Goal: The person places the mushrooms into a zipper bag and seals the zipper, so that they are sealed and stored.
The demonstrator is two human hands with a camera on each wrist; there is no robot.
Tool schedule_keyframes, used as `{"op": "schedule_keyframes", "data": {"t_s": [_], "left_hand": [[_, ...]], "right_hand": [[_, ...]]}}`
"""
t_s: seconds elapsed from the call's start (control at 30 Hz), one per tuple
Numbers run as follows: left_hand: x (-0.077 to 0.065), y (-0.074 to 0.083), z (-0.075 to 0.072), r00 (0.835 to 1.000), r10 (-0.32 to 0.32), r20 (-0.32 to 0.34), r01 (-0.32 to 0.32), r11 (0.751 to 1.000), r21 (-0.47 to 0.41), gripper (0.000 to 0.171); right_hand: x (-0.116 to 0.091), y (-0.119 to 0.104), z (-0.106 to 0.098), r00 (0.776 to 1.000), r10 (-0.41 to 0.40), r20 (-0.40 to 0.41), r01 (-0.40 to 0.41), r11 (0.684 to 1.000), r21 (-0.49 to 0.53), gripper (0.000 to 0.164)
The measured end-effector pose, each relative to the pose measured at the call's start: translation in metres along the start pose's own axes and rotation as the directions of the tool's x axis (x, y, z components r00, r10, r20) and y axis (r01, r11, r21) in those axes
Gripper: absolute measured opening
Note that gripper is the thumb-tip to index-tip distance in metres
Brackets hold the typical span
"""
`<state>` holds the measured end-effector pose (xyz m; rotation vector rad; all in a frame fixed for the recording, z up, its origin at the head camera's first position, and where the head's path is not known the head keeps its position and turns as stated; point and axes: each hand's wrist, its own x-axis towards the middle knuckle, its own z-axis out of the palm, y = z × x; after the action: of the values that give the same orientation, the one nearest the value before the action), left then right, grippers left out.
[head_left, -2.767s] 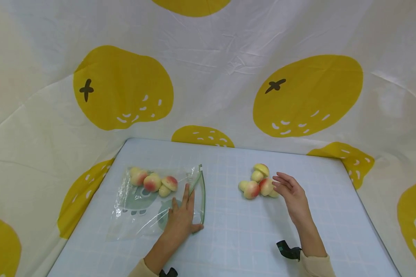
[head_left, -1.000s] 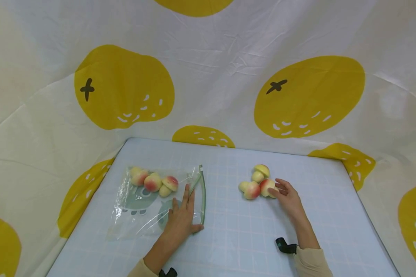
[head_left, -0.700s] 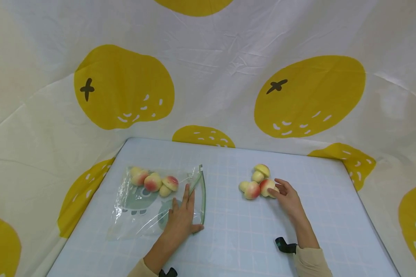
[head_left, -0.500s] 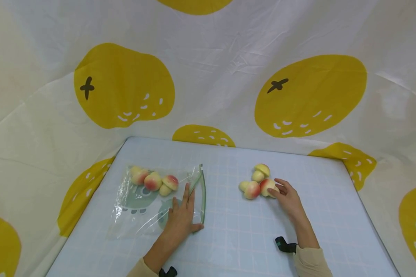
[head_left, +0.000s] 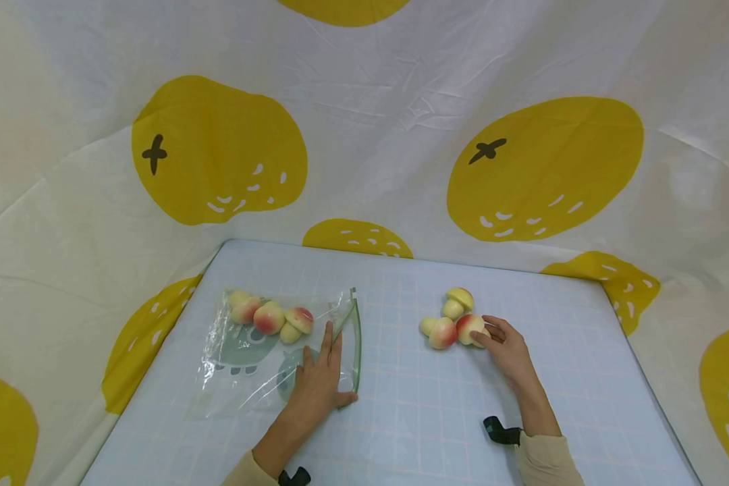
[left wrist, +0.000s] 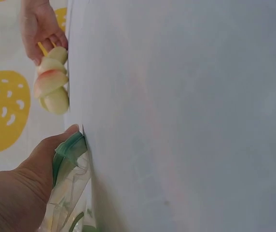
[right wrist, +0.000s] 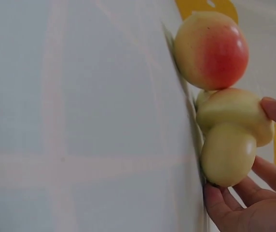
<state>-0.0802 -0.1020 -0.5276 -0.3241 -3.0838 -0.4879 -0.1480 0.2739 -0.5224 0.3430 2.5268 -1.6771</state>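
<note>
Toy mushrooms (head_left: 270,318), three of them, look to be inside the clear zip bag (head_left: 255,391), bunched toward its far edge. The left hand (head_left: 317,385) lies over the bag's right part, grip spread wide, fingers straight, thumb at the green zip edge (head_left: 358,344), which looks parted to me.

Right of the bag and well apart from it, three more sit on the surface (head_left: 395,412): a left one (head_left: 443,334), a back one (head_left: 460,298) and a right one (head_left: 468,329). The right hand (head_left: 507,347) has that last one, grip narrowed to a thumb-and-fingers pinch, and it doesn't look lifted.

So I'd call it about half done: three in, three out, bag not zipped. No brand or readable writing that I can spot, just a green cartoon print (head_left: 237,351) on the bag and yellow fruit shapes on the curtain (head_left: 376,162) behind it.
</note>
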Motion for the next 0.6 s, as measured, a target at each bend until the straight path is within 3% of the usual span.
{"op": "schedule_keyframes", "data": {"t_s": [0.6], "left_hand": [[-0.0004,-0.0014,0.0010,1.000,0.009,-0.006,-0.009,1.000,0.019,0.125]], "right_hand": [[-0.0056,-0.0070,-0.0053,0.999,-0.004,-0.037,0.006,0.998,0.063,0.066]]}}
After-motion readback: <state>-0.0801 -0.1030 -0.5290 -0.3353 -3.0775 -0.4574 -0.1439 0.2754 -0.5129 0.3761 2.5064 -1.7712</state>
